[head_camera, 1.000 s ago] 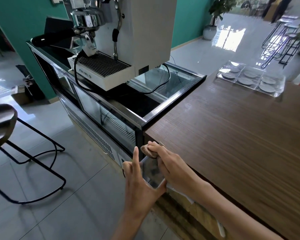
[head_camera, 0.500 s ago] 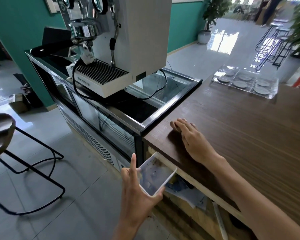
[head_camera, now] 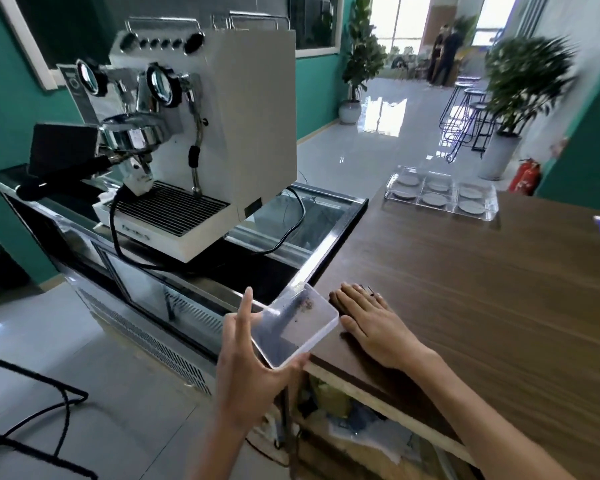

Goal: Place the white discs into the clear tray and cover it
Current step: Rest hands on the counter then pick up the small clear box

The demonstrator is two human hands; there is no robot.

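A clear tray [head_camera: 440, 195] with several compartments sits at the far end of the wooden counter [head_camera: 482, 299]. Each visible compartment holds a white disc [head_camera: 434, 199]. My left hand [head_camera: 248, 372] holds a flat clear rectangular plastic piece [head_camera: 293, 329] off the counter's near left corner; it looks like a lid. My right hand [head_camera: 371, 323] lies flat, palm down, on the counter's near corner, fingers together, holding nothing. Both hands are far from the tray.
A white espresso machine [head_camera: 201, 140] stands on a steel-edged glass cabinet [head_camera: 291, 237] to the left of the counter. A black stool frame [head_camera: 32, 420] is at lower left. Potted plants, stools and a red extinguisher [head_camera: 525, 176] stand beyond. Clutter fills the shelf under the counter.
My right hand left the clear piece and came to rest flat on the counter. My left hand lifted the clear piece toward the counter corner. The view tilted upward.
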